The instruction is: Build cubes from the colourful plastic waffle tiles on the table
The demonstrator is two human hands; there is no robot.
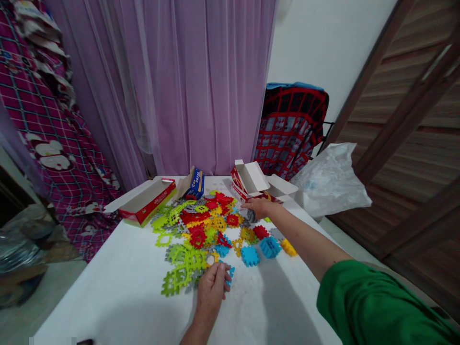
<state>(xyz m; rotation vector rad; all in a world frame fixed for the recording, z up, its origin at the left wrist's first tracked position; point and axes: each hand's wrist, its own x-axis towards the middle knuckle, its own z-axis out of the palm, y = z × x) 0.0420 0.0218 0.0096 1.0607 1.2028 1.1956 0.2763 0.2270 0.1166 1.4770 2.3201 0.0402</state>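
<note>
A heap of flat plastic interlocking pieces (pixel 212 230) in red, green, yellow, blue and grey lies spread on the white table (pixel 118 287). My left hand (pixel 212 286) rests at the near edge of the heap with fingers curled over a blue piece and the green pieces (pixel 179 273) beside it. My right hand (pixel 259 207) reaches to the far side of the heap, next to an open red and white box (pixel 249 181); its fingers are closed on a grey piece.
A long open red box (pixel 147 201) lies at the far left of the table, a small blue box (pixel 196 184) behind the heap. A white plastic bag (pixel 328 179) sits off the right edge. Purple curtain behind; a draped chair at back right.
</note>
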